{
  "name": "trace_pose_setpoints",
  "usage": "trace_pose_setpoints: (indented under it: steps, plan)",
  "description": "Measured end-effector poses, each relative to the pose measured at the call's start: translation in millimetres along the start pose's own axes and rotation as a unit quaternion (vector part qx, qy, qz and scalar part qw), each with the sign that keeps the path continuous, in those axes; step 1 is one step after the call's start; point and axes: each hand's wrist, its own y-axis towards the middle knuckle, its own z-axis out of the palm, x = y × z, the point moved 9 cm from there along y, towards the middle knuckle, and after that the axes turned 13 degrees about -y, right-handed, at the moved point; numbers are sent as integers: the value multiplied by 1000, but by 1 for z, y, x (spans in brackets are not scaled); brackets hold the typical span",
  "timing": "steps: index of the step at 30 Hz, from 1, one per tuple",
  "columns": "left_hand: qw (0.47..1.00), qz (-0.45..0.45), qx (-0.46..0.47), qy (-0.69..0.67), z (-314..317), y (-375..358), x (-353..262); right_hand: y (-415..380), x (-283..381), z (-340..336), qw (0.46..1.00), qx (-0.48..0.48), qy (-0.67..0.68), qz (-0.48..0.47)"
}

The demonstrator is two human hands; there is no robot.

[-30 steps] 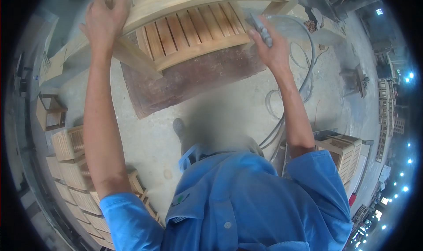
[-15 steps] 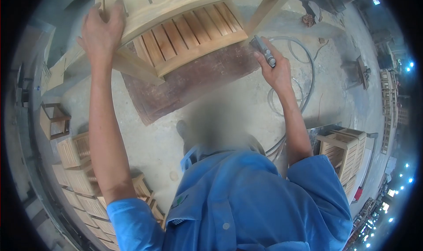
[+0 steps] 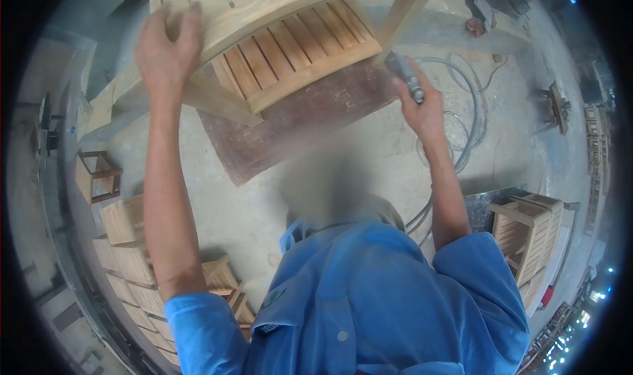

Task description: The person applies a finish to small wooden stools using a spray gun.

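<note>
A light wooden piece of furniture with a slatted top and a slatted lower shelf stands at the top of the view. On its top edge at the left rests my left hand, fingers spread, thumb and fingertips on the wood. My right hand is wrapped round a grey metal hand tool, close to the furniture's right leg. The far end of the tool is near that leg; contact cannot be made out. Below the shelf lies a reddish-brown mat.
Grey hoses coil on the floor to the right. Stacked slatted wooden pieces stand at the lower left, more at the lower right. A small wooden frame sits at the left. A blurred patch hides the floor centre.
The whole view has shifted, so the furniture and both hands appear slightly farther right. My left hand stays on the top edge, and my right hand still holds the tool near the leg.
</note>
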Motion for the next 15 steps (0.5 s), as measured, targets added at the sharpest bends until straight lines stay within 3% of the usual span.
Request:
trace_pose_setpoints:
  steps: [2,5,6,9,10,13,15]
  plan:
    - [989,121,74,-30,8,-10,-34,-1,-9,-8,997,30,65,22]
    - [947,272,123,122,31,-34,-71,-15,-24,-3,976,104,165,93]
    - [947,257,125,149,37,-25,-72,-24,-30,5,961,131,207,126]
    - [945,232,155,173,48,-9,-78,-34,-35,11,953,126,253,105]
    - [935,260,144,193,46,-6,-81,-38,-35,12,950,146,250,121]
    - [946,213,159,186,38,21,-79,-49,-20,12,918,186,322,136]
    - [952,132,206,185,43,51,-65,-55,-22,16,900,204,348,164]
